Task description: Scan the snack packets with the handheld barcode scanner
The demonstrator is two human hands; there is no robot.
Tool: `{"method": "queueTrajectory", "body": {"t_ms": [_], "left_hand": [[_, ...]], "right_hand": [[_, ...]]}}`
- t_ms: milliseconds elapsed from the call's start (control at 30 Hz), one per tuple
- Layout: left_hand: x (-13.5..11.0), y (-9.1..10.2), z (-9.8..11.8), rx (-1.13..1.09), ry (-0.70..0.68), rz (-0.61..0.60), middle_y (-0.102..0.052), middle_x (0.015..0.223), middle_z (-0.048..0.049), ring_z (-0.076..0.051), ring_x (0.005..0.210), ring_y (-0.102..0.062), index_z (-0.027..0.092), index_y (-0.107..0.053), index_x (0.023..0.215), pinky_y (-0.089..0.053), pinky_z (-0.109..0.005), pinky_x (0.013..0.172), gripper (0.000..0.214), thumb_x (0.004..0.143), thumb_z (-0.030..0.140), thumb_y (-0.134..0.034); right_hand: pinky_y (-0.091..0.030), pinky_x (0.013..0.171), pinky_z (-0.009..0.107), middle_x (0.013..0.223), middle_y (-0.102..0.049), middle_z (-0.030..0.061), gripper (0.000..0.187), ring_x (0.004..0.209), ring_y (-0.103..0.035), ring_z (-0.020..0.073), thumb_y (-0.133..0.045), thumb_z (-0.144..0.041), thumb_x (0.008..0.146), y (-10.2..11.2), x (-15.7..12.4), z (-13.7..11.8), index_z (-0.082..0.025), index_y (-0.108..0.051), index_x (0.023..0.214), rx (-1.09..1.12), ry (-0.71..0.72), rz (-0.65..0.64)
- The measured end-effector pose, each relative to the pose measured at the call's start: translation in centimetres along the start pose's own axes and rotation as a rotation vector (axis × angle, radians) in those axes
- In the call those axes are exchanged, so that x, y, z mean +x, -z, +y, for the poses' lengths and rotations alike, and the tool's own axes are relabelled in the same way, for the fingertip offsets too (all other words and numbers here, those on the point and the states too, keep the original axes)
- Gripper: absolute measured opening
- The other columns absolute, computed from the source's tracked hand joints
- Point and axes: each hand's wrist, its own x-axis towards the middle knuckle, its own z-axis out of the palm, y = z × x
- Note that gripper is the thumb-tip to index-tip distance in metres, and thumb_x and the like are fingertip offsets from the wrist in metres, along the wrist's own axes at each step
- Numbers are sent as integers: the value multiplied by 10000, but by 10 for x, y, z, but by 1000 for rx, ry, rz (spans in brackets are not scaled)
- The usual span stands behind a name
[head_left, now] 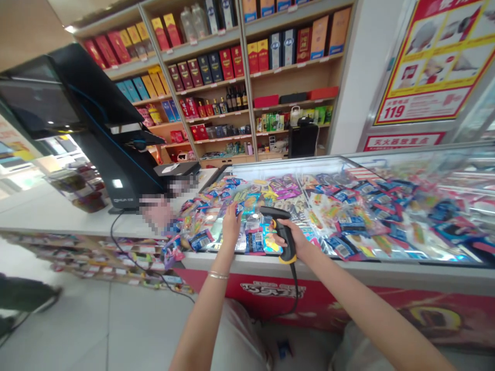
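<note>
While the till (96, 134) stands off to the left on the counter (50, 211), my left hand (231, 225) lies open, fingertips pressing a packet (247, 203) flat on the glass case (367, 264), and my right hand (296, 239) is clamped round the scanner (279, 224), nose aimed leftward at that packet

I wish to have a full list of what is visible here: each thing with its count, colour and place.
packets: many, mixed colours, across the freezer
freezer: one, red front, straight ahead
scanner: one, black and yellow, in the right grip
till: one, black, on the counter, left
boxes: many, red, yellow, blue, on the shelves behind
poster: one, red and yellow, upper right
bracelet: one, pale, left wrist
left grip: bare hand, on the packets
right grip: bare hand, round the scanner
</note>
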Motion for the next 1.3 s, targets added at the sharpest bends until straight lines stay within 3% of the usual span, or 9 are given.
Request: {"method": "queueTrajectory", "body": {"t_ms": [267, 867, 1033, 1200, 1300], "left_hand": [[3, 3, 8, -21, -29, -79, -587, 1262, -97, -218, 1174, -556, 218, -456, 1277, -448, -378, 989, 390, 888, 206, -479], [3, 4, 7, -20, -23, -77, -575, 1286, -123, -233, 1154, -570, 202, -420, 1339, -478, -363, 935, 456, 891, 223, -502], [4, 5, 7, -19, 14, -61, -589, 1261, -125, -234, 1131, -581, 203, -425, 1337, -483, -359, 917, 457, 888, 230, -504], [8, 18, 14, -87, 36, 9, -580, 1274, -113, -229, 1162, -562, 212, -400, 1355, -457, -367, 965, 493, 875, 228, -514], [14, 20, 37, -159, 52, 98, -553, 1305, -123, -240, 1182, -547, 204, -351, 1386, -445, -375, 984, 548, 868, 236, -525]], "right_hand": [[-271, 330, 197, 502, -522, -13, 235, 339, -371, 72, -578, -395, 773, 4, 1, 3, -165, -554, 736, -17, 8, 13], [-276, 324, 190, 402, -438, -34, 274, 328, -349, 79, -563, -414, 783, 8, 2, 4, -150, -581, 713, -69, 14, -48], [-283, 327, 186, 540, -525, -20, 189, 342, -348, 59, -585, -350, 767, 4, 2, 3, -163, -557, 757, -8, 90, 5], [-273, 318, 175, 592, -532, -15, 164, 353, -337, 47, -582, -325, 764, -3, -27, -24, -164, -548, 756, -2, 208, 79], [-288, 315, 175, 660, -558, -3, 135, 353, -334, 39, -580, -296, 743, 2, -62, -52, -168, -549, 769, -33, 334, 155]]}}
